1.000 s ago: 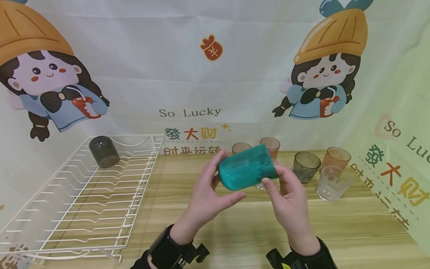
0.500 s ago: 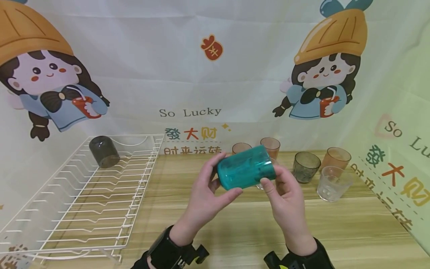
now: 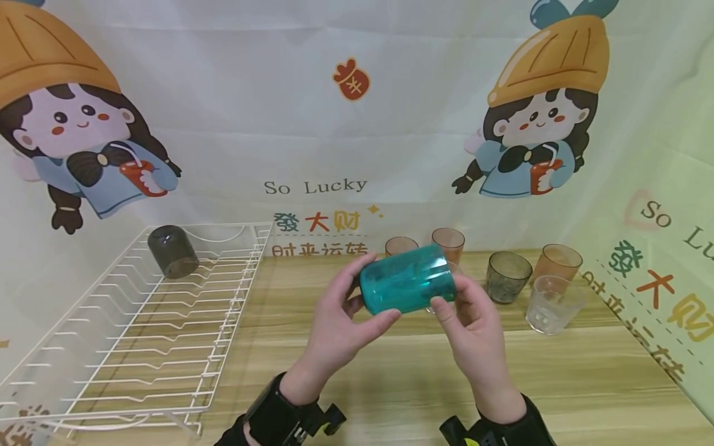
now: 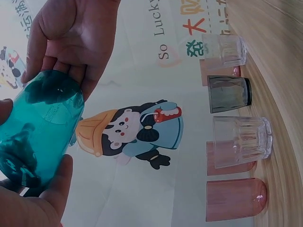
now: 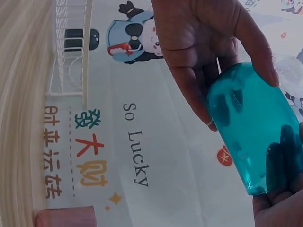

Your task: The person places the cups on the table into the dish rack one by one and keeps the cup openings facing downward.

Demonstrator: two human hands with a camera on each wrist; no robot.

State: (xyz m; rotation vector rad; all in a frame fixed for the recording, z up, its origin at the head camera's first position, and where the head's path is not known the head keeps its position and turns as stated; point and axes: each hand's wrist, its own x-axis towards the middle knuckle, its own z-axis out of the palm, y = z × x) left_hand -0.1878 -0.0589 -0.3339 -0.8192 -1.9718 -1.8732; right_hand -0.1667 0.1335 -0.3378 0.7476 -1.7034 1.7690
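Note:
A teal see-through drinking glass (image 3: pixel 408 280) is held on its side above the table, its closed base to the left and its mouth to the right. My left hand (image 3: pixel 341 322) holds the base end, fingers behind it and thumb along the lower front. At the rim, my right hand (image 3: pixel 478 337) pinches the wall between thumb and fingers. The right wrist view shows the left fingers curled round the base of the teal glass (image 5: pixel 251 127). In the left wrist view, fingers of both hands show through or around the teal glass (image 4: pixel 52 123).
At left stands a white wire dish rack (image 3: pixel 111 414), with a dark grey glass (image 3: pixel 173 252) upside down at its far end. Behind and right of my hands stand pinkish glasses (image 3: pixel 449 241), a smoky glass (image 3: pixel 509 279) and a clear glass (image 3: pixel 552 306). Another clear glass (image 4: pixel 241 142) is partly hidden in the head view.
The teal glass has shifted slightly left and turned a little about its length in my hands. Both hands keep their hold on it; the other glasses and the rack have not moved.

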